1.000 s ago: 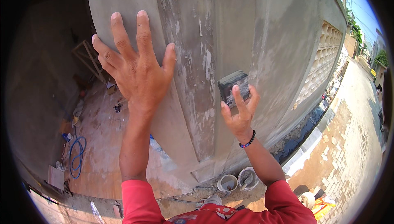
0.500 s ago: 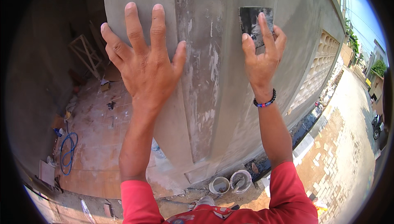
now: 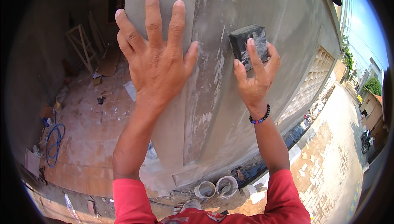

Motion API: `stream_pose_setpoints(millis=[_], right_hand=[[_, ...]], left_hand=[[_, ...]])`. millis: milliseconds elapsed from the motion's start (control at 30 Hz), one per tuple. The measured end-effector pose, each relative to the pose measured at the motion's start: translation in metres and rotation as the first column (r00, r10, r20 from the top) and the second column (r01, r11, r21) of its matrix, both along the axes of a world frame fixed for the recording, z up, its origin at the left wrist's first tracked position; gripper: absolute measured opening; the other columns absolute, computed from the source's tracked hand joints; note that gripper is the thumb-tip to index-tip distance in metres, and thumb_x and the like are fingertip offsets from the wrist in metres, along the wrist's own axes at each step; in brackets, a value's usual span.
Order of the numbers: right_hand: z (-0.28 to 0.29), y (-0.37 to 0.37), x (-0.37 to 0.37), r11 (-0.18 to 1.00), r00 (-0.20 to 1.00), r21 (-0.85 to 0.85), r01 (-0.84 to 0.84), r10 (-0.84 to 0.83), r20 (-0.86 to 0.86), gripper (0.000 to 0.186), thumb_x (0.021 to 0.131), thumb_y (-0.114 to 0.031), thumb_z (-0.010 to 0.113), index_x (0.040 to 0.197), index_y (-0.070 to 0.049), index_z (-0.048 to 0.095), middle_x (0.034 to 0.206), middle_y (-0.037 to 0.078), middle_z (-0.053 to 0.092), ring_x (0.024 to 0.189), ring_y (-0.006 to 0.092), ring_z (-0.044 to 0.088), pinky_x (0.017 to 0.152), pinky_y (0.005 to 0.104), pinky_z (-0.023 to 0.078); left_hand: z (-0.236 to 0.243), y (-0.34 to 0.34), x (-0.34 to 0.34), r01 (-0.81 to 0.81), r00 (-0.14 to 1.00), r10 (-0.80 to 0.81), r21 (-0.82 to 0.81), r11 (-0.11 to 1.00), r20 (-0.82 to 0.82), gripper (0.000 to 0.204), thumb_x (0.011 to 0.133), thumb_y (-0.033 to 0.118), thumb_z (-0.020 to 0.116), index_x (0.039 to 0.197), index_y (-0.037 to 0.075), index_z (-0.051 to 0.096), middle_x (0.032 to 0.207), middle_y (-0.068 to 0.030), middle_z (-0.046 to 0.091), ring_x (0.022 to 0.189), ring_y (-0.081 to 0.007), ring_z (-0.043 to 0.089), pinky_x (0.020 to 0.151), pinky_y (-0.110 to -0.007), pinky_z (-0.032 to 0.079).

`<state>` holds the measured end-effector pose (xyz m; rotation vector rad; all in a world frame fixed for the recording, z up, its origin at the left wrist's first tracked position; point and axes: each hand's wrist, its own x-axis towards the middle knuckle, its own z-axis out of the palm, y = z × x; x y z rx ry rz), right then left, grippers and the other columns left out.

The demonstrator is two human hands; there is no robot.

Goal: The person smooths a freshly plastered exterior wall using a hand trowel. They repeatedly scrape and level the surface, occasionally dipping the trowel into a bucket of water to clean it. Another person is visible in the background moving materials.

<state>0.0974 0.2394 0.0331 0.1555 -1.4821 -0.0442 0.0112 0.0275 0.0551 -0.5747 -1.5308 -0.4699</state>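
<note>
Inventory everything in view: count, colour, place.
Wall: one, grey, centre
Block: one, dark, in right hand
Openwork panel: one, cream, wall's right side
Buckets: two, pale, wall's foot
Hose: one, blue, floor at left
Wooden frame: one, pale, upper left
Motorcycle: one, dark, far right
Paving blocks: many, pale, right
Bracelet: one, black with coloured beads, right wrist
Sleeves: two, red, lower edge
Left hand: one, bare, spread against wall
Right hand: one, bare, gripping block

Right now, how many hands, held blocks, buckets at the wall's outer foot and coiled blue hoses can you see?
Hands: 2, left hand and right hand
Held blocks: 1, dark block
Buckets there: 2, left bucket and right bucket
Coils: 1, blue hose
Total: 6
</note>
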Motion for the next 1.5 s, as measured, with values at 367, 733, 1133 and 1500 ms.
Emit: stream_pose_setpoints(millis=[367, 733, 1133, 1500], right_hand=[[0.02, 0.003, -0.002, 0.999, 0.999, 0.027, 0.043, -0.043, -0.034, 0.054, 0.084, -0.019, 0.077, 0.136, -0.017, 0.064, 0.123, 0.018, 0.053, 0.115, 0.0336, 0.05, 0.1, 0.0414, 0.042], [0.0, -0.002, 0.001, 0.994, 0.994, -0.003, 0.106, -0.106, 0.014, 0.05, 0.091, -0.017, 0.073, 0.139, -0.011, 0.061, 0.134, 0.017, 0.053, 0.126, 0.0287, 0.049, 0.096, 0.0387, 0.045], [-0.078, -0.001, 0.008, 0.95, 0.994, -0.304, 0.064, -0.032, 0.108, 0.056, 0.09, -0.017, 0.072, 0.143, -0.008, 0.055, 0.138, 0.019, 0.047, 0.126, 0.0309, 0.05, 0.089, 0.0376, 0.046], [0.06, -0.007, -0.007, 0.961, 0.996, -0.275, -0.015, -0.009, -0.087, 0.052, 0.088, -0.015, 0.073, 0.138, -0.011, 0.061, 0.121, 0.014, 0.056, 0.111, 0.0258, 0.053, 0.096, 0.0349, 0.044]], left_hand=[[-0.001, 0.0, -0.005, 0.09, 0.996, -0.09, 0.019, 0.996, -0.01, 0.081, 0.076, 0.052, 0.078, 0.147, 0.026, 0.048, 0.157, -0.0109, 0.029, 0.138, -0.0538, 0.022, 0.106, -0.06, 0.03], [-0.018, -0.037, -0.005, 0.471, 0.882, -0.472, 0.069, 0.88, -0.004, 0.096, 0.071, 0.041, 0.084, 0.15, 0.014, 0.038, 0.156, -0.0331, 0.018, 0.139, -0.0638, 0.015, 0.103, -0.07, 0.027], [-0.024, -0.04, -0.028, 0.571, 0.806, -0.583, 0.125, 0.811, 0.104, 0.099, 0.083, 0.02, 0.078, 0.157, 0.001, 0.016, 0.157, -0.0295, 0.024, 0.143, -0.0509, 0.024, 0.113, -0.058, 0.025], [-0.03, -0.053, -0.04, 0.827, 0.436, -0.865, 0.27, 0.493, 0.248, 0.085, 0.091, 0.014, 0.067, 0.155, -0.007, 0.015, 0.157, -0.0239, 0.029, 0.145, -0.0326, 0.032, 0.119, -0.042, 0.022]])
